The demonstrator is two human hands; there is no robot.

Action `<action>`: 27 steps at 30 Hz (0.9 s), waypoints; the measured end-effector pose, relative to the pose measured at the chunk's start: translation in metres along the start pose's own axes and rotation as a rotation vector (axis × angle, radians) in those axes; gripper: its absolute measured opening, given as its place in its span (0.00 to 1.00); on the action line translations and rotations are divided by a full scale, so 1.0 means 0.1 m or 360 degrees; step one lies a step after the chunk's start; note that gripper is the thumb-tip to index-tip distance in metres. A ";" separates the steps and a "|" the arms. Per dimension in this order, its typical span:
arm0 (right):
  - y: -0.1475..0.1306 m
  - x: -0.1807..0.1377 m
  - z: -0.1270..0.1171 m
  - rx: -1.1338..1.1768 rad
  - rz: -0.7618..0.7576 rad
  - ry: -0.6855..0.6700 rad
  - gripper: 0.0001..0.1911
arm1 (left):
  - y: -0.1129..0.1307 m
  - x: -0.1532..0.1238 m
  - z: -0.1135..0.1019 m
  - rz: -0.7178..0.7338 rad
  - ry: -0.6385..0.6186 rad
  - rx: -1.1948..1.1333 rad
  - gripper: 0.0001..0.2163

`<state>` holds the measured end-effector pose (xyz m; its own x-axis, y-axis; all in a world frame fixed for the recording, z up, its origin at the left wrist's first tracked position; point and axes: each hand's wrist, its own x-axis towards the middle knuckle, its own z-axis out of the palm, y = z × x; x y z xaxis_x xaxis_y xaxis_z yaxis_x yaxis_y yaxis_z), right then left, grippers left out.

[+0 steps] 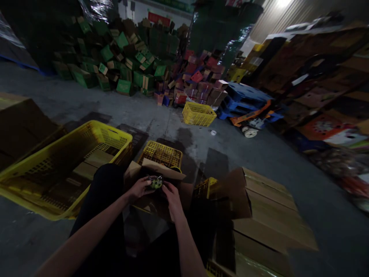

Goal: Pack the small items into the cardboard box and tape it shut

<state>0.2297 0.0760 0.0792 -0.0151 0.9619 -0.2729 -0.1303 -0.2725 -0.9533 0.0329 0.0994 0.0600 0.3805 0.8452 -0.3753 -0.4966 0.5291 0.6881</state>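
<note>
My left hand (140,189) has its fingers closed around a small green item in shiny clear plastic wrap (156,182); its exact kind is too dim to tell. At the right edge of this item, the curled fingers of my right hand (172,195) grip it too, their tips partly hidden. Both hands are over an open cardboard box (163,169) between my knees, its flaps spread outward. What lies inside the box is dark. Just behind it stands a yellow plastic crate (162,151).
On the left is a large yellow crate (95,129) with flat cardboard in it. Open cardboard cartons (271,207) stand at the right. Farther off are another yellow crate (198,114), blue pallets (245,94), an orange pallet jack (250,119) and heaped green boxes (123,86).
</note>
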 end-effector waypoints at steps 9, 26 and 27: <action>-0.06 -0.04 0.01 -0.0018 -0.0169 0.0052 0.15 | -0.09 0.07 -0.03 0.0098 0.0197 -0.0070 0.23; -0.18 -0.09 0.06 -0.0092 -0.0240 0.0104 0.13 | -0.06 0.02 -0.05 0.0177 0.0132 -0.0004 0.31; -0.21 -0.11 0.07 -0.0073 -0.0234 0.0102 0.13 | -0.07 0.03 -0.06 0.0183 0.0117 0.0011 0.31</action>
<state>0.2258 0.0715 0.1026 0.0645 0.9885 -0.1365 -0.0809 -0.1312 -0.9881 0.0326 0.0985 0.0510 0.2630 0.9036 -0.3381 -0.5284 0.4281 0.7332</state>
